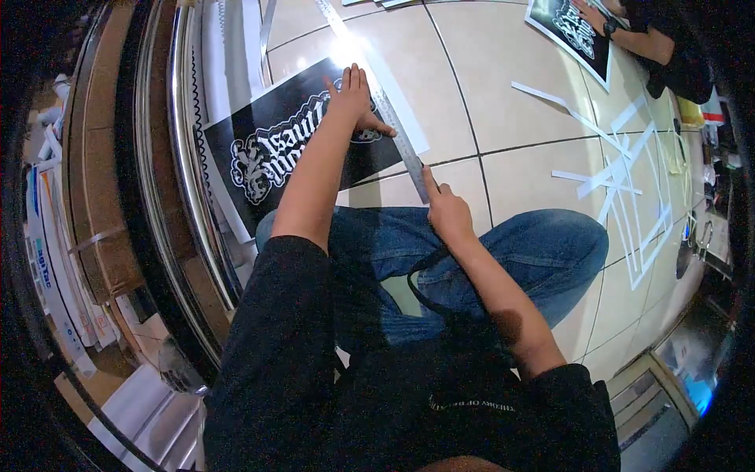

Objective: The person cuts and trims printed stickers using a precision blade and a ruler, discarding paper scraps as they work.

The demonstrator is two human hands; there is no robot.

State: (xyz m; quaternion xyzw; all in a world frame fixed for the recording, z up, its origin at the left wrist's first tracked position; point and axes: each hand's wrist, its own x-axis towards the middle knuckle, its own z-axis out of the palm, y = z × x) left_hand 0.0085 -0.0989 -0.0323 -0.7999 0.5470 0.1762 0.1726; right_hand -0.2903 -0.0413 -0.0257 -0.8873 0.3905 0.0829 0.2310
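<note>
A black sheet with white ornate lettering (pixel 228 134) and white borders lies on the tiled floor ahead of my crossed legs. Along its right border runs a long metal ruler (pixel 403 145). My left hand (pixel 354 106) presses down on the ruler and sheet, its fingers and thumb spread apart. Close to the ruler's near end, my right hand (pixel 448 211) is closed round a slim dark cutter (pixel 427 175), whose tip is at the ruler's right edge. Most of the cutter's handle is hidden inside the hand.
Thin white paper strips (pixel 621 177) lie scattered on the floor at right. Another person's hand (pixel 590 14) rests on a similar black sheet (pixel 565 35) at upper right. Metal rails (pixel 185 141) and long cardboard boxes (pixel 98 157) line the left side.
</note>
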